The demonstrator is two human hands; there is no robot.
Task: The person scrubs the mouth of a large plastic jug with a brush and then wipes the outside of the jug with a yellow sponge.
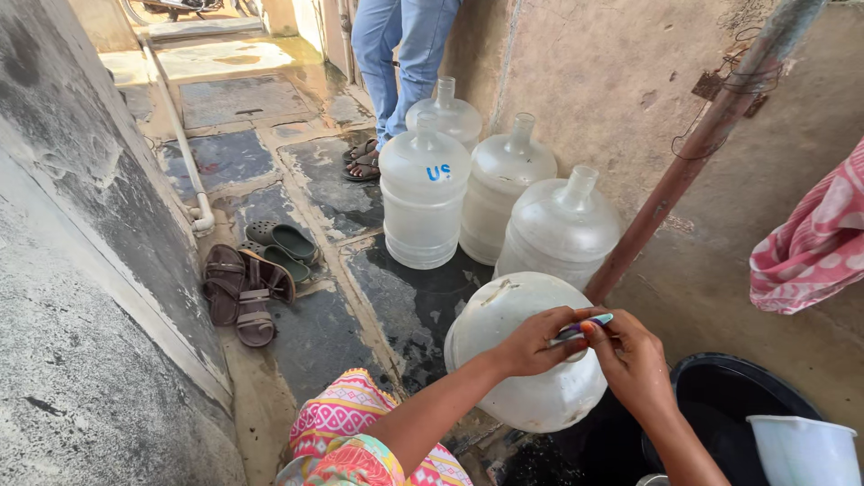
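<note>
Here, the left hand (531, 344) and right hand (630, 360) are pinching together a small striped tool (585, 327) over the tilted water jug (513, 360), likely light, smooth, slippery when wet, best gripped by its neck.

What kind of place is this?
Probably a narrow outdoor washing yard beside a house: big empty water jugs stand on a wet stone floor, sandals lie by the wall, and a black tub sits near the hands.

Tipped jug (522, 360) before four upright jugs (490, 193); tub (729, 396) right; sandals (247, 292) left.
</note>
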